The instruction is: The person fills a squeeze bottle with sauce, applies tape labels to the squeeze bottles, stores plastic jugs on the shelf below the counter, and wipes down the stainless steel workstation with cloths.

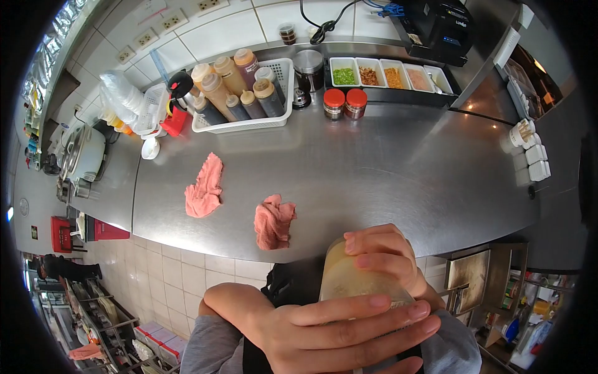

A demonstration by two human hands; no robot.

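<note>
Close to my body, both hands are closed around a translucent plastic container [349,280] with pale yellow contents. My left hand [349,330] wraps across its near side, fingers stretched over it. Around the far end curls my right hand [386,252]. Most of the container's lower part is hidden behind the fingers, so I cannot tell whether it has a lid or a nozzle. Two crumpled pink cloths lie on the steel counter, the nearer cloth [274,222] by the front edge and the other cloth [204,187] farther left.
On the steel counter [349,168], a white basket [249,124] holds several squeeze bottles. Two red-lidded jars [344,104] stand before a rack of toppings [392,76]. A black printer [439,28] sits at the back right. A rice cooker [84,153] is far left.
</note>
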